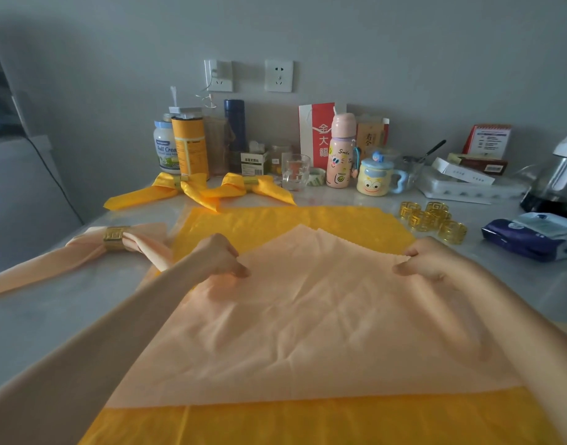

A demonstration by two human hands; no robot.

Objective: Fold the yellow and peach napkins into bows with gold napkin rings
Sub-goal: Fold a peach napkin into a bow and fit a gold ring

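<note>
two hands hold one peach napkin (308,322). the left hand (219,256) pinches the far edge on one side and the right hand (431,260) pinches the far edge on the other side, so the hands are well apart, each one clamped on the cloth. the far edge is lifted a little and the rest of the napkin lies flat on a big yellow napkin (275,224) spread on the table (44,316).

i think the napkin is very light and soft. it looks thin and floppy, so it will bend and sag where nothing holds it. it may slide on the yellow cloth under it. the best place to hold it is at the corners or along an edge, with finger and thumb, so the fold comes out straight.

the napkin is pale peach, a big flat sheet, with small wrinkles in the middle and a tiny zigzag edge at the far side. one peach bow (80,252) with a gold ring (116,238) lies to the left. one yellow bow (176,187) and a second yellow bow (255,186) sit further back. some loose gold rings (433,220) wait on the right
</note>
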